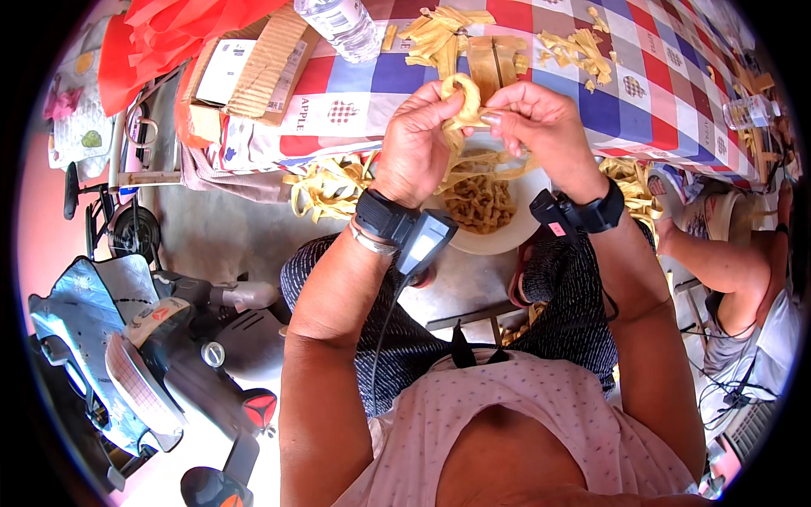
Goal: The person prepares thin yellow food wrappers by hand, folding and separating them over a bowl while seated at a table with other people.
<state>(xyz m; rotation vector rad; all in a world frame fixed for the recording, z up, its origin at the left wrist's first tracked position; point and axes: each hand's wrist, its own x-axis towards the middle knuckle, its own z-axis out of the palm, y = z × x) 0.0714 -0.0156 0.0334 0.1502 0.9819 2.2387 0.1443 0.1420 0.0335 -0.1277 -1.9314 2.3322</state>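
Observation:
Above a white basin (483,246), both hands hold a pale yellow flat strip (470,111) bent into a loop. My left hand (416,139) pinches the loop's left side between thumb and fingers. On the other side, my right hand (545,125) grips the strip with thumb and forefinger. Part of the strip trails down toward the basin; its exact material I cannot tell. Inside the basin lie many small yellow-brown twisted pieces (480,207). Bundles of long yellow strips (334,188) lie left of the basin, with more strips (634,186) on the right.
A checked tablecloth (372,93) covers the table ahead, bearing short strips (439,34), scraps (581,52), a brown block (490,61), a water bottle (342,29) and a cardboard box (269,72). A scooter (182,338) stands left. Another person's arm (718,262) shows at right.

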